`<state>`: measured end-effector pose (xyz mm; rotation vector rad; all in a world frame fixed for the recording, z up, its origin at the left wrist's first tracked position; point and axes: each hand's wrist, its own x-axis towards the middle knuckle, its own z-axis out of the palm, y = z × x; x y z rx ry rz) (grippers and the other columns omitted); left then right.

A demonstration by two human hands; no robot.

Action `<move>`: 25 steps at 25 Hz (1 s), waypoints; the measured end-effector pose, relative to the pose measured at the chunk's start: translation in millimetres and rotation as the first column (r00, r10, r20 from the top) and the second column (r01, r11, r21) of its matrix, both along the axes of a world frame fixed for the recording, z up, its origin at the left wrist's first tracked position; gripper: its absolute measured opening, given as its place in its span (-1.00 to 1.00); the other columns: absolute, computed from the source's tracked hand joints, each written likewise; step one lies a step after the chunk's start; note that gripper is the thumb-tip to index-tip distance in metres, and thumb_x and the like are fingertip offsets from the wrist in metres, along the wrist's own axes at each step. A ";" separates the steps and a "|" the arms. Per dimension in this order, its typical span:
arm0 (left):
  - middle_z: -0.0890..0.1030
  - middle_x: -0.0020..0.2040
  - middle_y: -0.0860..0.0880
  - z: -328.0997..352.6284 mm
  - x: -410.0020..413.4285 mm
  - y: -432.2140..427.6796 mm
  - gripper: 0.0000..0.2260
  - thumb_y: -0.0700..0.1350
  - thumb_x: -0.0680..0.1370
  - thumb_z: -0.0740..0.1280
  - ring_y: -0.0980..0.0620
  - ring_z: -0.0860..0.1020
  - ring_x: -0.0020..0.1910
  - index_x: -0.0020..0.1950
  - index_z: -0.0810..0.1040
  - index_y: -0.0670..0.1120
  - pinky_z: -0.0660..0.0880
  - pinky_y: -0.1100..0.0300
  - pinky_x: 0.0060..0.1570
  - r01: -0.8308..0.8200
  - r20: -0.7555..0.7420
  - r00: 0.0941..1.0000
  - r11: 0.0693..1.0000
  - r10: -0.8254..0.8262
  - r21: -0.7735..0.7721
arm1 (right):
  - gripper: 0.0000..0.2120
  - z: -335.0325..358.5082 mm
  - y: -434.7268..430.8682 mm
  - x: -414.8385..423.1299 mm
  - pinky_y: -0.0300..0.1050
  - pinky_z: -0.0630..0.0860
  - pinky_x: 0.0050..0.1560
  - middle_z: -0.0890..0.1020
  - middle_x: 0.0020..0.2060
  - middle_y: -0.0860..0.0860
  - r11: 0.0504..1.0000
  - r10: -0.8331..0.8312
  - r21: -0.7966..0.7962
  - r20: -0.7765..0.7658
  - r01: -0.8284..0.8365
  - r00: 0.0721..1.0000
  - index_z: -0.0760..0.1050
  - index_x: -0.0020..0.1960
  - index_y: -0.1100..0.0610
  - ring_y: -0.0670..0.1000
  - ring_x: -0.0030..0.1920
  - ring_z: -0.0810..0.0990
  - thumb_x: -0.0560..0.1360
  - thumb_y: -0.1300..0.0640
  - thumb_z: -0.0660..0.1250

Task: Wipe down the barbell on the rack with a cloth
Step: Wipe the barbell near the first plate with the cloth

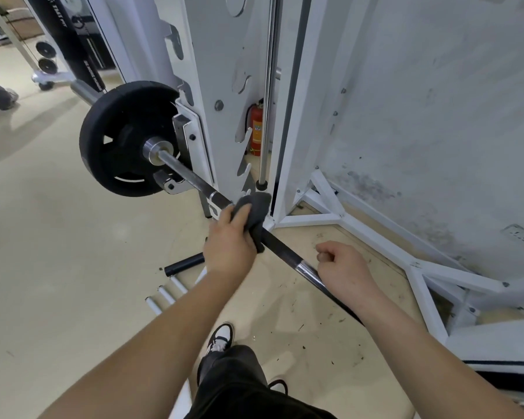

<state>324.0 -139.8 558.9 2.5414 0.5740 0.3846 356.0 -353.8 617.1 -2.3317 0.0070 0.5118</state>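
The barbell [191, 179] runs diagonally from the white rack [200, 86] at the upper left down to the lower right, with a black weight plate [115, 140] on its far end. A dark grey cloth [256, 207] is wrapped over the bar near the rack. My left hand [229, 243] grips the cloth around the bar. Further down the shaft, my right hand [342, 267] is curled round the bare bar, which passes under its palm.
A white frame base [375, 234] spreads over the floor to the right, beside a stained wall [436, 116]. A red fire extinguisher [257, 128] stands behind the rack. A black tube [183, 264] and white rods [164, 294] lie on the floor. My legs and shoes [221, 337] are below.
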 end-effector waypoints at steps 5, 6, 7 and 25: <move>0.50 0.41 0.00 -17.8 -63.0 -62.5 -0.52 -0.20 0.48 0.36 -0.06 0.53 0.19 0.37 0.52 0.12 0.55 0.12 0.04 0.357 0.142 0.928 0.931 -0.344 -0.074 | -0.70 -5.0 14.2 3.8 0.02 0.57 0.03 0.69 -0.03 0.03 1.000 -0.013 0.020 0.057 0.012 0.998 0.66 0.03 0.08 0.09 0.01 0.64 0.53 0.31 0.19; 0.55 0.36 0.06 -21.3 -76.1 -55.2 -0.56 -0.17 0.51 0.35 0.02 0.55 0.20 0.35 0.55 0.14 0.53 0.19 0.10 0.364 0.157 0.928 0.913 -0.338 -0.186 | -0.71 -5.6 16.0 7.0 0.00 0.57 0.05 0.69 -0.04 0.00 1.000 -0.023 0.017 0.063 0.022 0.998 0.66 0.03 0.06 0.07 0.03 0.64 0.53 0.30 0.20; 0.61 0.26 0.11 -28.2 -84.1 -43.2 -0.62 -0.16 0.53 0.34 0.07 0.59 0.17 0.29 0.59 0.16 0.52 0.23 0.14 0.265 0.134 0.963 0.907 -0.233 -0.326 | -0.72 -5.6 17.9 10.4 -0.06 0.56 0.09 0.68 0.00 -0.05 1.000 -0.021 0.011 0.069 0.020 0.997 0.65 0.09 0.05 0.02 0.05 0.64 0.55 0.27 0.22; 0.74 0.09 -0.17 -2.9 8.1 43.3 -0.79 -0.29 0.63 0.34 -0.09 0.72 -0.07 0.25 0.62 -0.14 0.67 0.05 -0.05 -0.198 -0.217 0.898 -0.090 0.383 -0.976 | -0.80 -13.8 67.4 24.5 -0.20 0.35 -0.39 0.61 -0.36 -0.08 0.885 0.251 -0.420 0.064 -0.202 0.966 0.66 -0.22 -0.01 -0.03 -0.34 0.55 0.54 -0.03 0.40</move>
